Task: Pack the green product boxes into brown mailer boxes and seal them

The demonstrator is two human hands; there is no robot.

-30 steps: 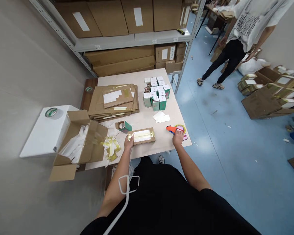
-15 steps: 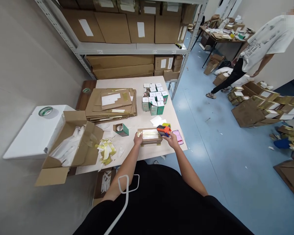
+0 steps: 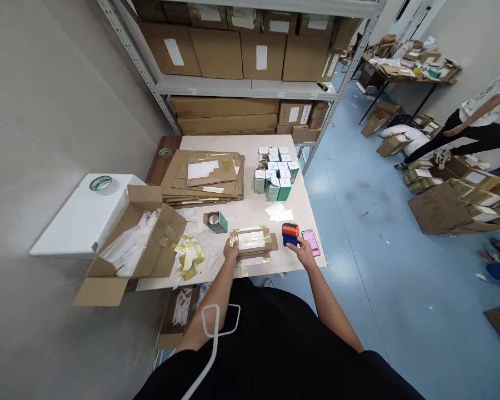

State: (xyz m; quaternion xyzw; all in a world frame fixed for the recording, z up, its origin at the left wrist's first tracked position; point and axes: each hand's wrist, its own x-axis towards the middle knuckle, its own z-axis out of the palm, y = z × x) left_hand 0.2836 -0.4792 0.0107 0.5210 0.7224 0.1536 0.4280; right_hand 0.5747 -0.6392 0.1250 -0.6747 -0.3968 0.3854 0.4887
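Note:
A small brown cardboard box [image 3: 253, 243] with a white label and yellowish tape lies near the table's front edge. My left hand [image 3: 231, 250] grips its left end. My right hand [image 3: 303, 248] is closed on an orange and blue tape dispenser [image 3: 290, 233], held just right of the box. A pink phone [image 3: 311, 241] lies on the table beside my right hand.
On the table [image 3: 291, 208] are a stack of flattened cartons [image 3: 204, 175], several green and white small boxes [image 3: 275, 173], white slips [image 3: 278, 211] and tape scraps [image 3: 188, 253]. An open carton [image 3: 139, 244] stands at the left. Shelving holds cartons behind. A person [image 3: 479, 122] stands at the far right.
My right hand picked up the tape dispenser from the table's right side, brought it to the box, then drew it back to the right. The box now shows more tape.

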